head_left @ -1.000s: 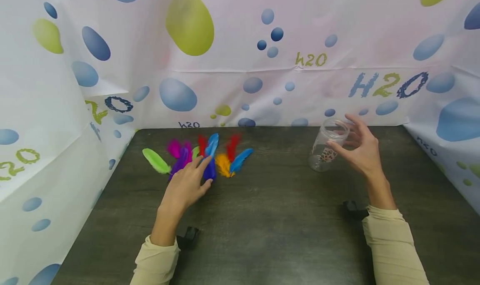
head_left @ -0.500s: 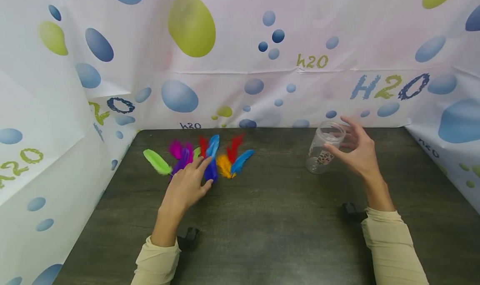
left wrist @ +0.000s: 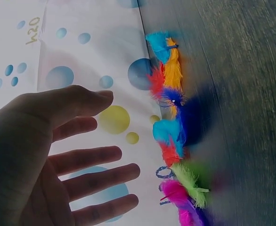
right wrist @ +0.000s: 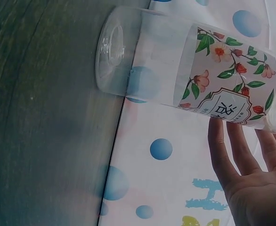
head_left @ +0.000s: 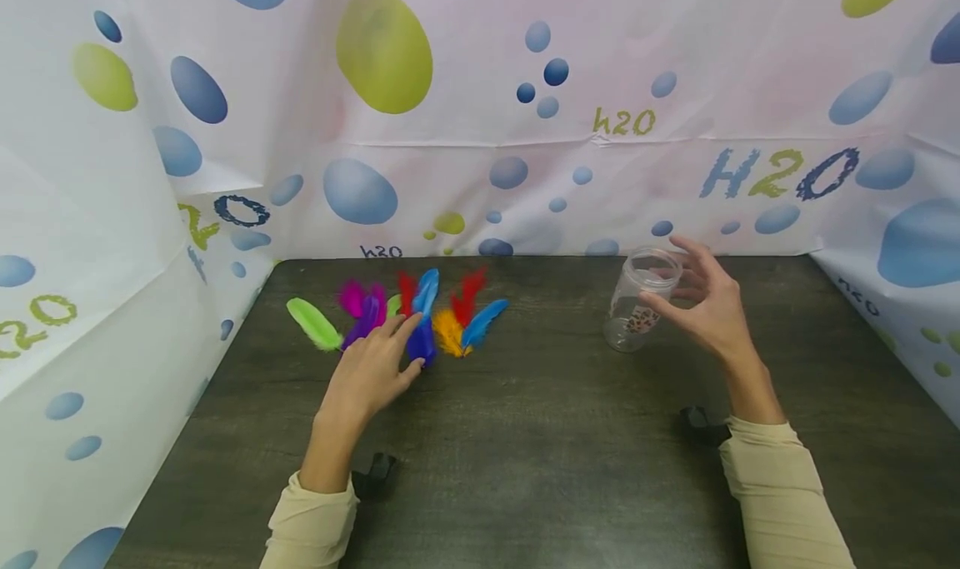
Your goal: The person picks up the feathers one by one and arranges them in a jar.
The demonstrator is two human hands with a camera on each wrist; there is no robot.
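Observation:
My right hand [head_left: 705,311] is at a clear jar [head_left: 637,302] without a lid, thumb in front of the jar's upper part and fingers behind it. In the right wrist view the jar's flowered label [right wrist: 232,75] shows, and the fingers [right wrist: 241,150] curve to its side. Whether its base touches the table, I cannot tell. My left hand [head_left: 371,365] hangs spread over several coloured feathers, nothing between its fingers. A green feather [head_left: 313,323] lies left of it; an orange feather [head_left: 450,331] and a light blue feather [head_left: 483,323] lie to its right. Part of the purple feathers [head_left: 367,315] is hidden.
The dark wood-grain table [head_left: 510,461] spreads out before me. A white sheet [head_left: 480,77] with blue and green blobs stands behind it and on both sides. Black wrist mounts [head_left: 375,473] sit at both sleeves.
My right hand and the jar have moved together a little to the left and slightly nearer to me. The left hand and the feathers stay as they were.

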